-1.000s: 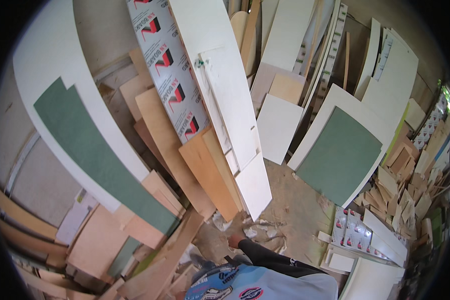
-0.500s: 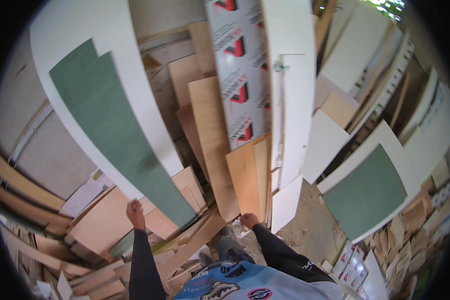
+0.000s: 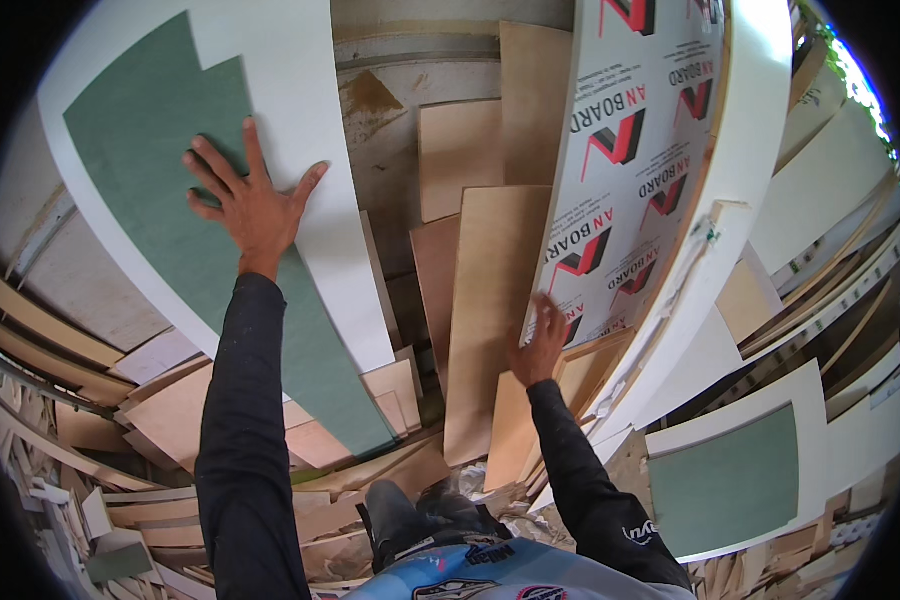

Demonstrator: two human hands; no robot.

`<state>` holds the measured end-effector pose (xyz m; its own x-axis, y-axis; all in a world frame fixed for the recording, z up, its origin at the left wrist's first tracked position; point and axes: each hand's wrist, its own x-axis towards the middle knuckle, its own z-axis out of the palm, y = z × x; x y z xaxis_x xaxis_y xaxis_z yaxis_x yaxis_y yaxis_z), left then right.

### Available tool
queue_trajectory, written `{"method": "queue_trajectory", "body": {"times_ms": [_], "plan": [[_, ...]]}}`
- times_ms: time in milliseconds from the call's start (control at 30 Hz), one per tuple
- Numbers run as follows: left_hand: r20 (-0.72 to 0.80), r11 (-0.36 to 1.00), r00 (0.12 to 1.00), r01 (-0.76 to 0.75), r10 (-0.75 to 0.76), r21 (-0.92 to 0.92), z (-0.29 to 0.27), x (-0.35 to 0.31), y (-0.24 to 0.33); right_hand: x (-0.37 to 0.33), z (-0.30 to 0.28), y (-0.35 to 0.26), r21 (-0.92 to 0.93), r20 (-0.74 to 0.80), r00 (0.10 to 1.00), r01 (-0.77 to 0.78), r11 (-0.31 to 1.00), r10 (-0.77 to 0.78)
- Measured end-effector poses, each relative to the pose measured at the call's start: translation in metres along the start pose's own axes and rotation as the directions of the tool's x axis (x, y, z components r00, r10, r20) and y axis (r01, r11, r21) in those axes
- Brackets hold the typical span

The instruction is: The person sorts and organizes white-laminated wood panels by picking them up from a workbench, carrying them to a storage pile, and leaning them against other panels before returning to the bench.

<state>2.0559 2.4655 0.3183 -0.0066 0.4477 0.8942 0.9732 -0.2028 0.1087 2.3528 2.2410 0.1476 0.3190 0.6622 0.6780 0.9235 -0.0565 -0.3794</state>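
Observation:
My left hand [image 3: 255, 208] is spread, palm toward a tall leaning panel, its fingers over a long green strip [image 3: 160, 130] and its thumb over the white sheet [image 3: 295, 90] around that strip. My right hand [image 3: 538, 342] is at the left edge of a tall board covered in printed grey film [image 3: 610, 200], its fingers loosely bent and touching near the edge. A tan plywood strip [image 3: 495, 300] leans just left of that hand. Shorter wooden pieces [image 3: 506, 420] stand below it.
A white panel [image 3: 760, 90] leans at the right of the printed board. Further right is another white panel with a green rectangle [image 3: 730, 480]. Stacked offcuts [image 3: 170, 515] lie at lower left. Small plywood pieces [image 3: 460, 150] lean against the back wall.
My left hand has risen from the lower edge of the white sheet and spread over the green strip. My right hand has moved up to the printed board, and the view has shifted closer.

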Motion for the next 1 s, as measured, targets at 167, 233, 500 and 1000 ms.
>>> {"method": "queue_trajectory", "body": {"times_ms": [167, 233, 500, 1000], "plan": [[-0.148, 0.998, 0.987, -0.057, 0.060, 0.027, 0.028, 0.001, -0.007, 0.090, 0.007, 0.003, -0.153, -0.209, 0.978, -0.004, 0.988, -0.029], [-0.132, 0.998, 0.989, -0.055, 0.060, 0.040, 0.039, -0.002, -0.006, 0.105, 0.015, 0.014, -0.189, -0.222, 0.975, -0.026, 0.982, -0.017], [-0.151, 0.995, 0.985, -0.069, 0.080, 0.074, 0.050, -0.002, -0.011, 0.100, 0.039, 0.046, -0.207, -0.174, 0.984, -0.013, 0.978, -0.024], [-0.131, 0.981, 0.986, -0.083, 0.107, 0.175, 0.067, -0.007, -0.028, 0.085, 0.072, 0.069, -0.313, -0.265, 0.964, -0.107, 0.944, 0.021]]}}
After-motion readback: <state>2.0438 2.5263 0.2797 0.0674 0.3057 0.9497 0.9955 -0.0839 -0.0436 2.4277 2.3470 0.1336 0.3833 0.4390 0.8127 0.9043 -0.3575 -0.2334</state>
